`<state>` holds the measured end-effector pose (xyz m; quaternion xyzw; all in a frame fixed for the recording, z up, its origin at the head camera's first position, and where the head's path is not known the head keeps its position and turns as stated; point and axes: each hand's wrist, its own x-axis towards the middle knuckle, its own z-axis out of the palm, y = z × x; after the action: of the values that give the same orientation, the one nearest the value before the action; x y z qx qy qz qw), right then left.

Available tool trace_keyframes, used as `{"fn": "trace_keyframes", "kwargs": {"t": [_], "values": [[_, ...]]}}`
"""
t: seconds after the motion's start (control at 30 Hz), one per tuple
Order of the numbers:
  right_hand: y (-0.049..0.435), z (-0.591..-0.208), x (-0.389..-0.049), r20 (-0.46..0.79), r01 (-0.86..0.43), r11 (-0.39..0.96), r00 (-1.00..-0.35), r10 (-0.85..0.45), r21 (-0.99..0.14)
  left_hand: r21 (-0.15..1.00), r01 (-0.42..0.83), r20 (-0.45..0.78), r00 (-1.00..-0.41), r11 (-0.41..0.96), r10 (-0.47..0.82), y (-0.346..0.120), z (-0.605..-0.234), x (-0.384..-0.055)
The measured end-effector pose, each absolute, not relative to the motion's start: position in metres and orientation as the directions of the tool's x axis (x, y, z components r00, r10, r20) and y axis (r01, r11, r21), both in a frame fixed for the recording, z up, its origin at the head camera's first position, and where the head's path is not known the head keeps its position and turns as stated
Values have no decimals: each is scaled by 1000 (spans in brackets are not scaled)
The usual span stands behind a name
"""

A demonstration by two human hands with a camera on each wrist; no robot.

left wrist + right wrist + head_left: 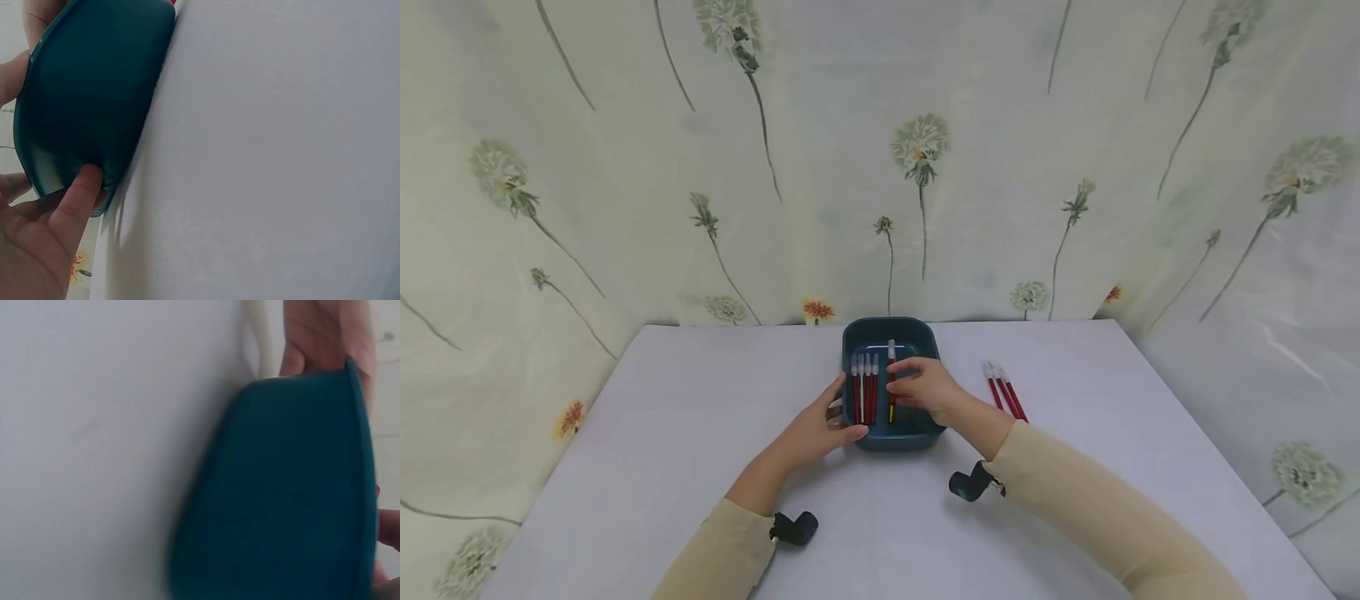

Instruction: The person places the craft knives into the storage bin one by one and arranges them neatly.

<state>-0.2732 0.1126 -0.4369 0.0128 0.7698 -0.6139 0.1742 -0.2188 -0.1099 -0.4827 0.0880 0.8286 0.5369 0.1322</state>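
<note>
Red pen (892, 377) pinched by right fingers (906, 364); left fingers (79, 196) grip tray (895, 442); four pens (874, 398) inside, three pens (1007, 396) outside right.

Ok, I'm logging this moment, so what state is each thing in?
Tub: upright on the table, open-topped.
Four pens in the tub: capped, lying side by side.
Held pen: capped; contact with the tub's bottom unclear.
Three loose pens: capped, lying close together on the table.
Left hand: gripping the tub.
Right hand: pinching the held pen.

Soft, even light fills the head view; both wrist views look dimmer, the right blurred, with shadow beside the basin (281, 487).
</note>
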Motion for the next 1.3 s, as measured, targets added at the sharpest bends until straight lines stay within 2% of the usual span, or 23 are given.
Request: {"fn": "trace_keyframes", "kwargs": {"t": [0.73,1.3], "values": [[103,-457,-283,-364,305,297,-916,-169,-905,923,23,-109,-941,384,319,-111,-483,-217],[101,-462,-286,-370,302,336,-915,-160,-892,923,7,-121,-943,384,308,-111,-481,-218]]}}
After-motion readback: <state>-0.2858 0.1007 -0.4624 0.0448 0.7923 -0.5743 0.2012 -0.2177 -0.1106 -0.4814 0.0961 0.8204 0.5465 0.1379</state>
